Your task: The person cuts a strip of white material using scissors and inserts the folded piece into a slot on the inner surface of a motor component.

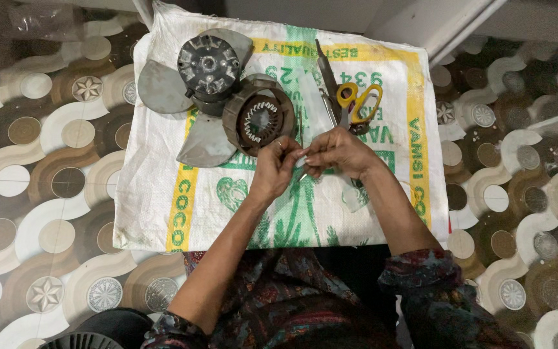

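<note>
We have both hands together over the middle of the sack (163, 194), and between them sits a small pale strip (301, 160), thin and whitish, perhaps paper or plastic film; its exact kind is too small to tell. Our left hand (276, 167) pinches one end with thumb and fingertips closed on it, a ring showing on one finger. Our right hand (338, 152) is closed on the other end, fingers curled over it, so the strip is clamped from both sides just above the cloth.

At eleven o'clock from our hands lies the stator (259, 121), a round brown housing with a toothed core, touching the fan (195, 84), whose grey blades and dark hub spread toward ten o'clock. At one o'clock rest the scissors (356, 103) with yellow handles, beside a slim dark tool (326, 74) pointing to twelve.

We judge the step in hand to be shaping or folding the strip between the fingertips. The next move calls for a steady pinch and small, even finger work, so the piece neither tears nor slips
</note>
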